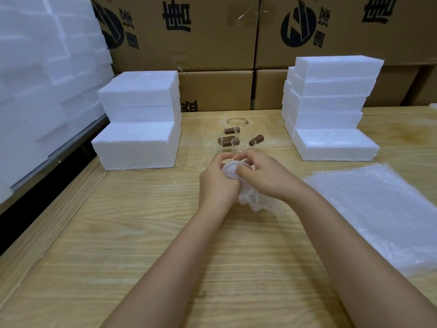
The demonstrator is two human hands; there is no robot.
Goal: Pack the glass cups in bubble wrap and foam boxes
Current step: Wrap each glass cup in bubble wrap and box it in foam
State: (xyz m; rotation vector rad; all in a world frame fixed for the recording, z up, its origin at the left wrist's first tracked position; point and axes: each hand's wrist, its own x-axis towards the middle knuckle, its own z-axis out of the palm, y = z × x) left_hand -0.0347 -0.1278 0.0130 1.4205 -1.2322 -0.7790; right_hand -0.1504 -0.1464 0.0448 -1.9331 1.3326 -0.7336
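Note:
A glass cup wrapped in bubble wrap (233,171) lies between my two hands at the middle of the wooden table (146,233). My left hand (218,179) grips the wrapped cup from the left. My right hand (259,175) curls over its right side, fingertips pinching the wrap at the top. Loose wrap (256,202) trails out beneath my right wrist. Behind my hands stand several clear glass cups with brown wooden handles (228,141). White foam boxes are stacked at the left (139,119) and right (331,107).
A pile of flat bubble wrap sheets (378,214) lies on the table at the right. More foam boxes (42,79) rise in a tall stack at the far left. Cardboard cartons (212,43) wall off the back of the table.

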